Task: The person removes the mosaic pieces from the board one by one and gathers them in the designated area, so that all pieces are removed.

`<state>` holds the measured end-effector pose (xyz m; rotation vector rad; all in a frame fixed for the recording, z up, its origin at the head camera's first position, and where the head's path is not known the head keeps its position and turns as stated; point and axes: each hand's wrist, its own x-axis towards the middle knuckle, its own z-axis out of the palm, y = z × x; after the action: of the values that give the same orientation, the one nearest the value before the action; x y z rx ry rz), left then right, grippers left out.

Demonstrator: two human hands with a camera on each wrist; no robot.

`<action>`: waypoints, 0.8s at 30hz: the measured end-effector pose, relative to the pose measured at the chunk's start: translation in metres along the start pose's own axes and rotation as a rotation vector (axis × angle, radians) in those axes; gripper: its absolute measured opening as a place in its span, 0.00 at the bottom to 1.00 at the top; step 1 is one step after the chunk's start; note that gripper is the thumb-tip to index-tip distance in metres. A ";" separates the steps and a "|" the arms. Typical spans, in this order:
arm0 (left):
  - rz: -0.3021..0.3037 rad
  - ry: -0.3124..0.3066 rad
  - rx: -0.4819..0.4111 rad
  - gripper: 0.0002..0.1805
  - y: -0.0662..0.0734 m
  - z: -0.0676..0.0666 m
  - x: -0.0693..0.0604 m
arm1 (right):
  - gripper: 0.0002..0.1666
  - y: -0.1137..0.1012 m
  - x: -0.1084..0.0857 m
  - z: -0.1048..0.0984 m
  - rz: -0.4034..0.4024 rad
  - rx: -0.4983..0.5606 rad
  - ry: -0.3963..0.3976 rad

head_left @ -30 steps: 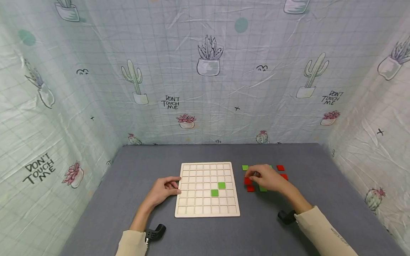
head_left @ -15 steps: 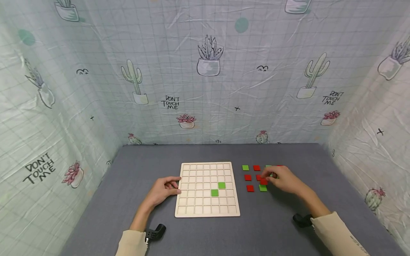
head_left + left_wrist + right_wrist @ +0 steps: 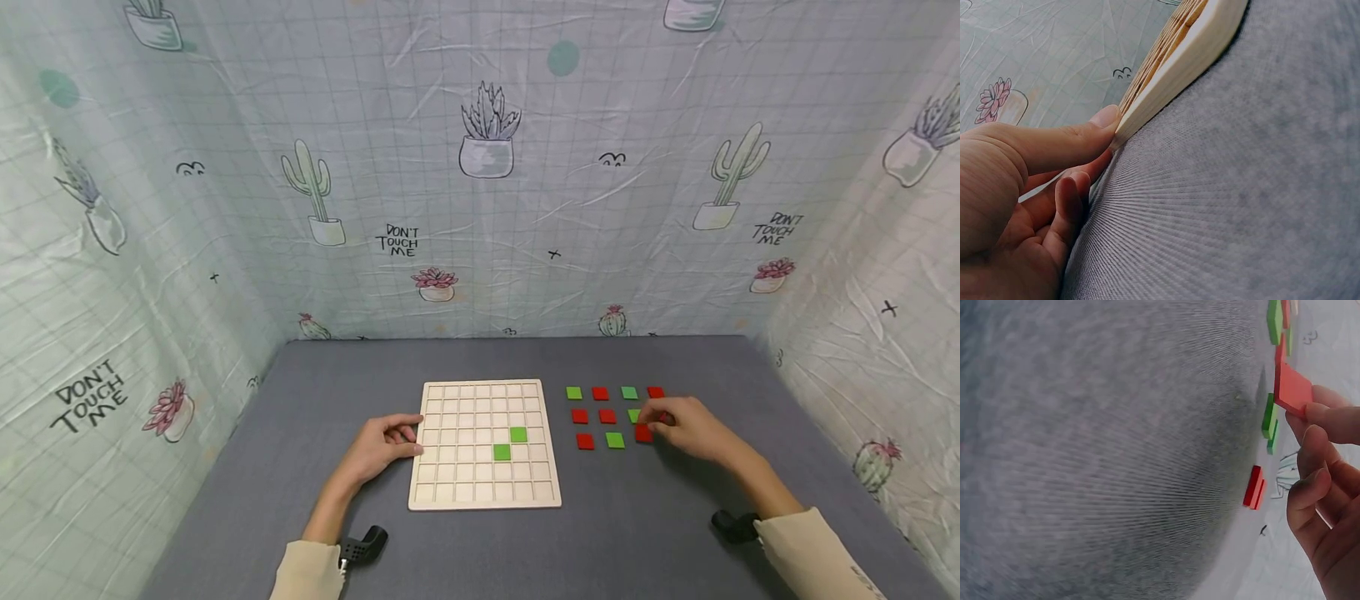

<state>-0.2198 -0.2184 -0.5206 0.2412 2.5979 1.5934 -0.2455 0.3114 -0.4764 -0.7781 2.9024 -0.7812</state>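
Observation:
In the head view a pale wooden grid board (image 3: 457, 472) lies flat on the table, with two green square tiles, a nearer one (image 3: 502, 452) and a farther one (image 3: 518, 434), in its cells. My left hand (image 3: 381, 447) is at the board's left edge, thumb and forefinger extended and touching it. The left wrist view shows the thumb (image 3: 1072, 142) resting against the board's side (image 3: 1179, 69). Right of the board, my right hand (image 3: 690, 429) pinches a red square tile (image 3: 643, 433) between thumb and fingers. In the right wrist view this tile (image 3: 1292, 389) is tilted, above the table.
Several loose red and green tiles lie in rows right of the board, among them a red tile (image 3: 585, 442) and a green tile (image 3: 615, 440) in the near row. A grey cloth (image 3: 337, 367) covers the table. A printed curtain (image 3: 487, 208) stands behind and at both sides.
My right hand has moved rightward over the loose tiles, carrying the pinched red tile and uncovering the tiles at left. My left hand and the board have stayed put.

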 end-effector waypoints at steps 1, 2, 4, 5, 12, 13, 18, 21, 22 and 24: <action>0.001 -0.001 -0.002 0.27 0.003 0.000 -0.001 | 0.09 0.000 0.000 0.000 -0.001 -0.005 -0.001; 0.001 0.000 -0.004 0.27 0.005 0.000 -0.002 | 0.09 0.001 -0.001 0.001 0.000 -0.007 -0.002; 0.003 0.000 -0.004 0.27 0.008 0.000 -0.003 | 0.09 0.002 -0.001 0.002 0.001 -0.006 -0.003; 0.004 0.000 -0.003 0.27 0.007 0.000 -0.003 | 0.10 0.002 -0.002 0.003 0.002 -0.004 -0.002; -0.006 0.011 -0.005 0.28 -0.012 -0.001 0.004 | 0.11 0.003 -0.003 0.006 -0.007 0.020 -0.002; -0.004 0.013 -0.002 0.27 -0.013 -0.001 0.005 | 0.12 0.002 -0.003 0.006 -0.005 0.023 -0.001; -0.005 0.018 0.020 0.27 -0.011 0.000 0.005 | 0.13 0.001 -0.004 0.008 0.012 0.028 -0.002; -0.017 0.015 0.010 0.27 -0.002 0.000 0.002 | 0.14 0.002 -0.004 0.010 0.021 0.026 -0.010; -0.019 0.014 0.004 0.27 0.003 0.000 0.000 | 0.14 0.003 -0.004 0.011 0.021 0.024 -0.012; -0.013 0.010 -0.007 0.26 0.012 -0.001 -0.005 | 0.14 0.003 -0.004 0.012 0.017 0.017 -0.019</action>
<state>-0.2144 -0.2149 -0.5093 0.2159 2.5956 1.6037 -0.2415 0.3107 -0.4886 -0.7542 2.8774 -0.7918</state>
